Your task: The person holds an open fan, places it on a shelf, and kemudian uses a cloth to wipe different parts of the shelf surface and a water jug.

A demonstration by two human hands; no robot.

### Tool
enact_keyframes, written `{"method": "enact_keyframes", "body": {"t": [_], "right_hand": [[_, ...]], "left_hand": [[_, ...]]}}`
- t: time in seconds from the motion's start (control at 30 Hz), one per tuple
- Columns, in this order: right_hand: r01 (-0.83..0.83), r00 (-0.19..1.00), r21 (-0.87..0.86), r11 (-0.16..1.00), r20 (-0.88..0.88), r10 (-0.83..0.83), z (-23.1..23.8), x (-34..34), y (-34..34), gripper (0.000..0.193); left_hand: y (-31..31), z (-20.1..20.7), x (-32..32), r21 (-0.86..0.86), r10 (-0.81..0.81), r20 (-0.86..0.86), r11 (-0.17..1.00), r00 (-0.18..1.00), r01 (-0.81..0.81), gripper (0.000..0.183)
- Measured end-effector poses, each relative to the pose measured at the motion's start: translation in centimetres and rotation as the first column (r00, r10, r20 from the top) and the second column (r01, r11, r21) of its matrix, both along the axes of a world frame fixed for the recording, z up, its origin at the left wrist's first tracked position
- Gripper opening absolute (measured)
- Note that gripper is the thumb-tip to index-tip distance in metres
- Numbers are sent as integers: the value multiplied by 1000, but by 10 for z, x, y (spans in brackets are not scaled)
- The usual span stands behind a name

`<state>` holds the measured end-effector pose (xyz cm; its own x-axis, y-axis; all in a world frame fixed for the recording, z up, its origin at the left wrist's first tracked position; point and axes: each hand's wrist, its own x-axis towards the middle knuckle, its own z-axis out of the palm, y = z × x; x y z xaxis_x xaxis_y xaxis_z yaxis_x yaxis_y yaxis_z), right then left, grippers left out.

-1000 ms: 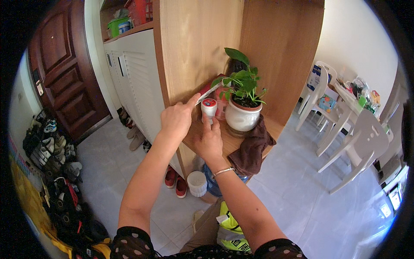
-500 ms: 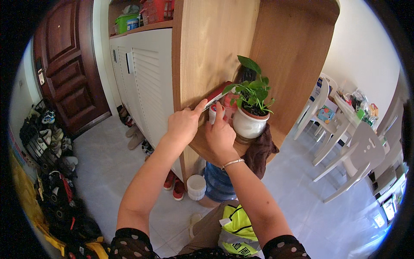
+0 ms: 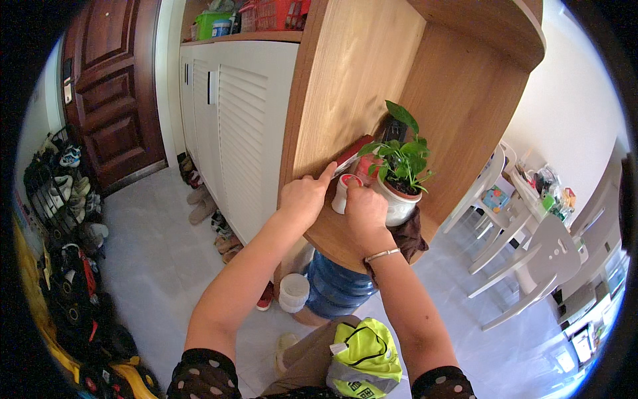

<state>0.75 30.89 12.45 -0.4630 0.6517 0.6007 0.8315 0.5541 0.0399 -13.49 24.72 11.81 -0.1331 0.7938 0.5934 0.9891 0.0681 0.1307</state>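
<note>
My right hand is closed at the side of a small white jar with a red-and-white lid, its fingertips over the lid's edge. My left hand reaches in beside it with the index finger stretched out against the near end of a dark red, flat, book-like thing. That thing leans along the shelf's wooden side panel. The left hand's other fingers are curled and partly hidden. Just right of my right hand stands a white pot with a green leafy plant. A clear reddish container shows behind the jar.
A brown cloth hangs over the rounded wooden shelf's edge. Below stand a blue water jug and a white bucket. A white louvred cabinet is at left; white chairs stand at right. A yellow-green bag lies near my legs.
My view has shifted, so the shelf sits further right. My right index finger, stretched out before, has bent down onto the jar's lid. The left index finger remains at the dark red thing.
</note>
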Motion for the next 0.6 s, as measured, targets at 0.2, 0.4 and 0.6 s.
{"method": "enact_keyframes", "body": {"t": [0.2, 0.4, 0.6], "right_hand": [[-83, 995, 79, 993, -40, 87, -9, 5, 11, 11], [-118, 990, 103, 988, -60, 124, -10, -4, 5, 11], [-113, 993, 48, 992, -16, 114, -2, 23, 14, 16]], "left_hand": [[18, -9, 10, 7, 25, 15, 1000, 1000, -25, 59], [3, -3, -1, -48, 48, 44, 998, 998, -46, 61], [11, 4, 11, 58, -54, -56, 997, 997, 58, 50]]}}
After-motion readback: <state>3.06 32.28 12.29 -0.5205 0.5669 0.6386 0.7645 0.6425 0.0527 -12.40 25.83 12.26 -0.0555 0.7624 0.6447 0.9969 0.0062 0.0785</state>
